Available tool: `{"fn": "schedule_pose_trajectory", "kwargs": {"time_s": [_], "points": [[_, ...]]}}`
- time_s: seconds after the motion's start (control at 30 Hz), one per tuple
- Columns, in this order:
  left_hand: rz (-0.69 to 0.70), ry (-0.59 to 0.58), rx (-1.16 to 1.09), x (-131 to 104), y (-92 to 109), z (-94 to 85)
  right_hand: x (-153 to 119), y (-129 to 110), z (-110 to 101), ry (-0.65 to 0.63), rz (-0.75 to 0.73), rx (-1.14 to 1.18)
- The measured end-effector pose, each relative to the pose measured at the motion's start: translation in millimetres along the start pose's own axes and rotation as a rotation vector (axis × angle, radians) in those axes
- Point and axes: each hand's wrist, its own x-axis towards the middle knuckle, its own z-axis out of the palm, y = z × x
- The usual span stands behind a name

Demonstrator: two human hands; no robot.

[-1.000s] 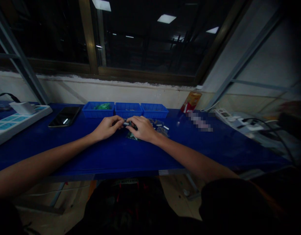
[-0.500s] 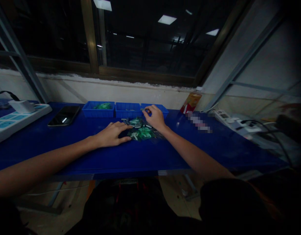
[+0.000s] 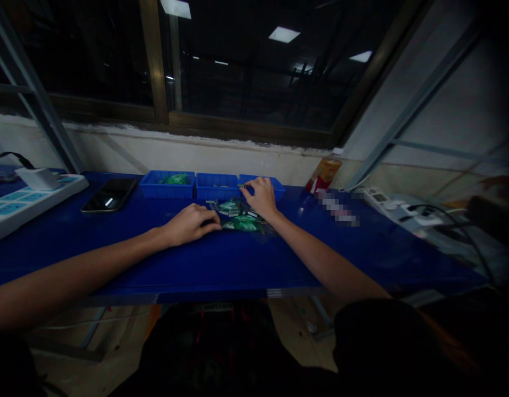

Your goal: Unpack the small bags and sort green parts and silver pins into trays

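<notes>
On the blue table lies a loose pile of small metallic pieces and green packets. My left hand is at the left edge of the pile, its thumb and fingertips pinched together at a green packet. Over the pile's right side, my right hand pinches a small dark piece close to the right blue bin. The middle blue bin stands just behind the pile. Green items fill part of the left blue bin.
A phone and a white power strip lie on the left of the table. At the back right stand a bottle with an orange-red label, more sockets and cables. A window is behind.
My left hand's fingers have drawn together from a spread pose, and the front of the pile has shifted slightly. My right hand has stayed nearly in place with its small piece.
</notes>
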Motion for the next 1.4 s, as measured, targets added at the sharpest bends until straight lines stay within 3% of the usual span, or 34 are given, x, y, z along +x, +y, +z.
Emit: {"fn": "schedule_pose_trajectory", "kwargs": {"time_s": [0.3, 0.53, 0.7, 0.83, 1.0, 1.13, 1.4], "points": [[-0.229, 0.266, -0.108, -2, 2, -6.2, -1, 3, 2, -0.034, 0.011, -0.012], [-0.393, 0.322, -0.188, -2, -10, -4.4, -4, 8, 8, -0.082, 0.010, 0.003], [-0.385, 0.328, -0.155, -1, -12, -3.2, -4, 8, 5, -0.047, 0.032, 0.020], [-0.334, 0.350, -0.110, -1, -10, -4.1, -7, -12, -13, 0.004, -0.038, 0.107], [-0.323, 0.337, -0.109, -2, -11, -4.0, -22, -55, -36, -0.262, -0.325, 0.318], [-0.333, 0.335, -0.093, -3, -13, -3.9, -31, -72, -31, -0.305, -0.396, 0.327], [-0.352, 0.328, -0.086, -1, -5, -7.4, -32, -68, -22, -0.223, -0.397, 0.332]]}}
